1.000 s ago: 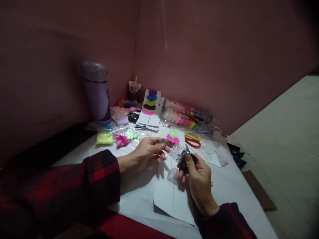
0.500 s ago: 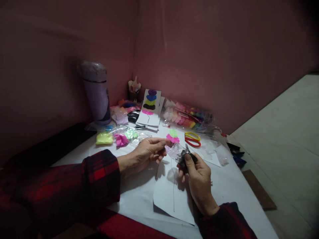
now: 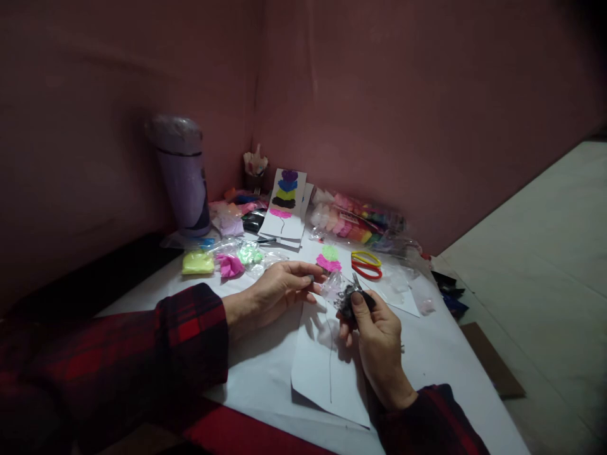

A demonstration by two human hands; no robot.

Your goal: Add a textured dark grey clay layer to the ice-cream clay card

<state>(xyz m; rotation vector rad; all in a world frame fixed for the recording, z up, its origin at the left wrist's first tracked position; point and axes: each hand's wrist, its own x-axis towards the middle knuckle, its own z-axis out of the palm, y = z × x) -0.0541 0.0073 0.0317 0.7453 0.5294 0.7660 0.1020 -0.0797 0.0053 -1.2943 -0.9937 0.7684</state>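
Note:
My right hand [image 3: 377, 335] is closed around a clear plastic bag of black modelling clay [image 3: 347, 304]. A small fork [image 3: 356, 282] is in the same grip, its tines pointing up. Just left of the bag, my left hand [image 3: 284, 287] has its thumb and fingertips close together, with a dark speck at the thumb tip too small to name. Under both hands lies a white sheet [image 3: 327, 379] with a thin drawn line. Toward its top are a green clay patch [image 3: 331, 253] and a pink clay patch [image 3: 328, 263], partly behind my left fingertips.
A card with coloured clay shapes [image 3: 286, 196] leans at the back. Yellow and red scissors [image 3: 366, 265] lie at right, near a bag of coloured clay packs [image 3: 355, 221]. Yellow clay [image 3: 198, 262], pink clay [image 3: 230, 266] and a purple tumbler [image 3: 183, 183] are at left.
My left fingers have loosened and spread slightly, shifting a little toward the bag. My right hand stays in place with the bag and fork.

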